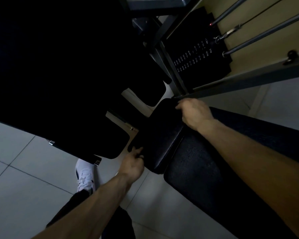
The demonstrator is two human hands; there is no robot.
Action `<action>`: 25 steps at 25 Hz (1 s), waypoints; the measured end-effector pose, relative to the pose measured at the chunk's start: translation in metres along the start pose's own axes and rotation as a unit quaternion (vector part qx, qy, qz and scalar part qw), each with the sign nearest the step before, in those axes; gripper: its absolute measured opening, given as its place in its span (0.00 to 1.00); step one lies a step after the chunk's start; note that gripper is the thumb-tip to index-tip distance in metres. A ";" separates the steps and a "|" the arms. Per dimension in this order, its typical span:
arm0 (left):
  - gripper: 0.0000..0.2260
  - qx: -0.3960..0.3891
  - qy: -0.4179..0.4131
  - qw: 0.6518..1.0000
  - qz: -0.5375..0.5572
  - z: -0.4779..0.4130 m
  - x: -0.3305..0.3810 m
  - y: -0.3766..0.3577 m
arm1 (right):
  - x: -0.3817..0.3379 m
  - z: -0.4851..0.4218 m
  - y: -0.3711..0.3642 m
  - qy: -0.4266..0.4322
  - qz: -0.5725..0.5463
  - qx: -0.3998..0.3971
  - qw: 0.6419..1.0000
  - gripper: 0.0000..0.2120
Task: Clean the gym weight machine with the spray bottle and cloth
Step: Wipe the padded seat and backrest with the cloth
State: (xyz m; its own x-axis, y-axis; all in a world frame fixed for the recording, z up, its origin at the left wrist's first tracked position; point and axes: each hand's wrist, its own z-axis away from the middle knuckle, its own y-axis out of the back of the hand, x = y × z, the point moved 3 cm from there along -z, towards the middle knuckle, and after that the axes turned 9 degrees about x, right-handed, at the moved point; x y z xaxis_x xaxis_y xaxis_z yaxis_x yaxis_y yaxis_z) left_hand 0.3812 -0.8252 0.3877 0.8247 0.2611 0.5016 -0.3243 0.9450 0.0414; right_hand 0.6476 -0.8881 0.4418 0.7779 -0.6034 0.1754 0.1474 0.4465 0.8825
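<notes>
Both grips clenched the black seat pad (155,135): left hand (134,163) at its 7 o'clock edge, right hand (194,112) at 1 o'clock.

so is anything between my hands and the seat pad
Nothing visible stands between them. The left hand grips the pad at its near edge, and the right hand lies on its far corner.

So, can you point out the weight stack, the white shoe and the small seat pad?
weight stack (193,57), head view, on its numbered face.
white shoe (84,174), head view, on its upper near the laces.
seat pad (160,135), head view, on its top surface.
</notes>
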 end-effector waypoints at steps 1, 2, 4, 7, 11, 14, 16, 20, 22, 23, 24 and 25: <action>0.21 0.003 0.001 1.000 0.011 0.000 -0.001 0.001 | -0.007 0.004 0.001 -0.001 0.000 0.007 1.000 0.22; 0.20 0.007 0.008 1.000 0.023 -0.002 -0.002 0.002 | -0.020 0.015 -0.002 0.023 0.005 0.003 1.000 0.21; 0.18 0.029 0.037 0.997 0.064 -0.002 0.000 0.005 | -0.061 0.055 -0.014 0.122 -0.001 -0.018 0.992 0.19; 0.13 0.072 0.055 0.987 0.135 -0.002 0.004 0.003 | -0.103 0.122 -0.029 0.261 -0.048 -0.090 0.960 0.18; 0.16 0.053 0.036 0.991 0.121 0.011 0.010 -0.006 | -0.062 0.118 0.002 0.298 0.007 -0.015 0.955 0.19; 0.21 0.026 -0.003 0.998 0.053 0.015 0.005 -0.019 | 0.022 0.076 0.040 0.126 0.075 0.085 0.986 0.20; 0.24 0.019 -0.027 0.999 0.017 0.021 0.003 -0.030 | 0.061 0.061 0.047 0.034 0.057 0.096 0.993 0.18; 0.26 0.047 -0.033 0.998 0.013 0.026 0.000 -0.039 | 0.021 0.096 0.034 0.084 -0.031 0.052 0.995 0.19; 0.24 0.068 -0.046 0.996 0.019 0.032 0.006 -0.042 | -0.019 0.149 0.026 0.174 -0.072 0.027 0.982 0.20; 0.23 0.079 -0.063 0.995 0.022 0.037 0.009 -0.044 | -0.037 0.178 0.022 0.236 -0.086 0.008 0.968 0.20; 0.21 0.088 -0.085 0.992 0.025 0.045 0.013 -0.047 | -0.048 0.201 0.021 0.281 -0.091 -0.006 0.955 0.21; 0.20 0.092 -0.108 0.990 0.024 0.053 0.016 -0.051 | -0.050 0.212 0.024 0.306 -0.088 -0.021 0.948 0.22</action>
State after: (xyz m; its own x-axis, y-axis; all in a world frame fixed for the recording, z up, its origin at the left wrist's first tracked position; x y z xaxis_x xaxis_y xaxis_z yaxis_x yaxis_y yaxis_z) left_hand 0.3861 -0.8792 0.4395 0.6951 0.2379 0.6784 -0.4556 0.8758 0.1597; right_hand 0.4827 -0.9873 0.5470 0.9454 -0.1817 -0.2705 0.3227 0.4076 0.8542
